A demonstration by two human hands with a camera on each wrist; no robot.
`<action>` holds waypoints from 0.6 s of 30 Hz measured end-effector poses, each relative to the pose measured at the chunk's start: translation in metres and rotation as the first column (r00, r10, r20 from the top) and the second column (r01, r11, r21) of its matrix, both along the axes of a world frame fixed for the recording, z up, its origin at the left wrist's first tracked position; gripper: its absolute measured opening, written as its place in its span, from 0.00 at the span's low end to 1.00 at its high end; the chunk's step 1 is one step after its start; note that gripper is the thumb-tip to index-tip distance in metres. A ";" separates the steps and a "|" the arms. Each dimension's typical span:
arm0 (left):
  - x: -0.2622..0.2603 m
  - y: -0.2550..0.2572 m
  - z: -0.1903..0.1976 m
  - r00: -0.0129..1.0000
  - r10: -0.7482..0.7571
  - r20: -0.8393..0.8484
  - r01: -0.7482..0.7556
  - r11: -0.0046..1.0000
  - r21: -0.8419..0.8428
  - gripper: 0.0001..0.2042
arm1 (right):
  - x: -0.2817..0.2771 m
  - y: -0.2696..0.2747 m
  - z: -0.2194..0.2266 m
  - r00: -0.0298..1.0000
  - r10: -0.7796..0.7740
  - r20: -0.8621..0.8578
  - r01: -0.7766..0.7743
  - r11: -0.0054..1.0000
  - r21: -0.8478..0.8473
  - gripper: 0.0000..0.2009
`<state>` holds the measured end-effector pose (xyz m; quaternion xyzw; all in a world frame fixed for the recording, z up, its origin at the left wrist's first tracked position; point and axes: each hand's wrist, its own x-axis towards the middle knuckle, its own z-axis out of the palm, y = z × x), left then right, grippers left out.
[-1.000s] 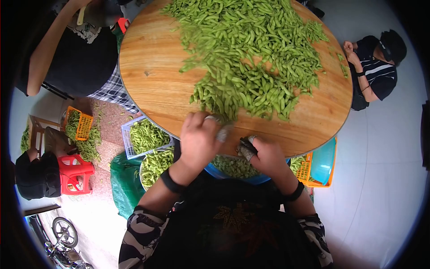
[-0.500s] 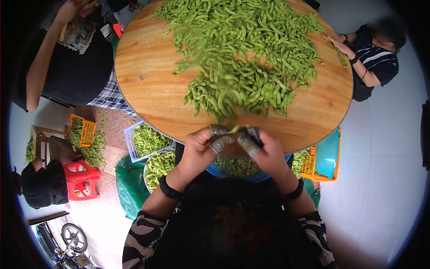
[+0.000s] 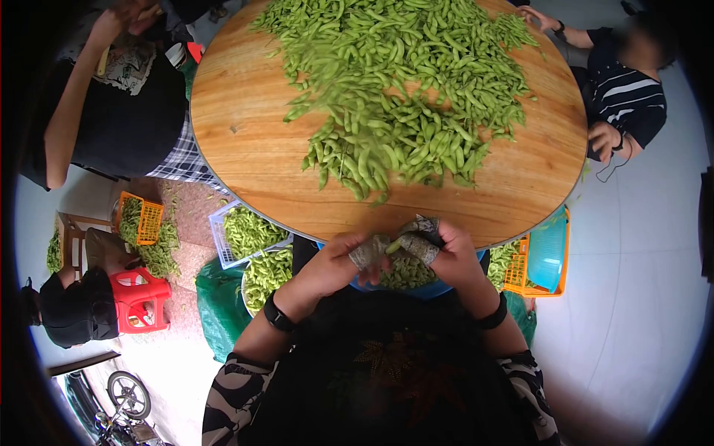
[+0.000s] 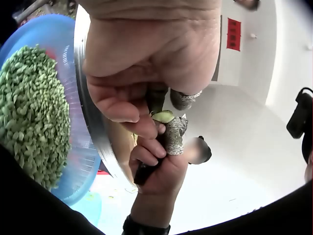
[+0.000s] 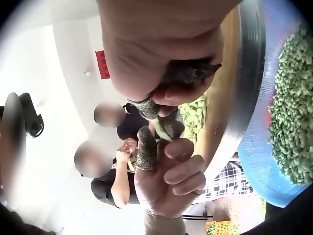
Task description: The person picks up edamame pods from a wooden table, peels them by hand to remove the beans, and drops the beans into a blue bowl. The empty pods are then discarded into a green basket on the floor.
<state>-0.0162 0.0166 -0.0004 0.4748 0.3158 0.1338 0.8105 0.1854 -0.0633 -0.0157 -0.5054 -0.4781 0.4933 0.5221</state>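
A green soybean pod (image 3: pixel 394 246) is pinched between the covered thumb and finger of my right hand (image 3: pixel 455 256). Something dark (image 5: pixel 188 73) lies in that palm. Close on the left is my left hand (image 3: pixel 338 260), its fingers loosely bent. In the right wrist view, its covered thumb (image 5: pixel 146 148) stands apart from the pod, while its covered finger is at the pod's lower end. Grey, worn coverings wrap both thumbs. Below the hands, shelled green beans (image 4: pixel 36 117) fill a blue basket (image 4: pixel 73 183). A large heap of pods (image 3: pixel 401 97) covers much of the round wooden table (image 3: pixel 245 163).
The table's metal rim (image 5: pixel 247 63) runs just in front of the hands. Crates and basins of pods stand around: a pale crate (image 3: pixel 223 234), an orange crate (image 3: pixel 558 279), a green sack (image 3: pixel 219 312). People sit at both sides; a red stool (image 3: pixel 141 301) stands at left.
First the left hand was at the heap's near edge; then both hands met at the table edge around a pod. Now they are lower, over the basket, with the pod in the right hand.
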 end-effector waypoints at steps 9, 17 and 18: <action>0.003 -0.007 -0.006 0.986 0.162 0.035 -0.165 0.979 0.120 0.04 | 0.000 -0.012 0.019 0.975 0.072 0.208 -0.048 0.992 -0.120 0.16; 0.010 -0.013 -0.005 0.976 0.201 0.084 -0.214 0.955 0.204 0.03 | -0.008 -0.010 0.018 0.900 0.023 0.436 -0.124 0.971 0.203 0.21; 0.010 -0.013 -0.006 0.975 0.204 0.093 -0.219 0.955 0.200 0.03 | -0.008 -0.011 0.018 0.913 0.042 0.405 -0.120 0.978 0.170 0.22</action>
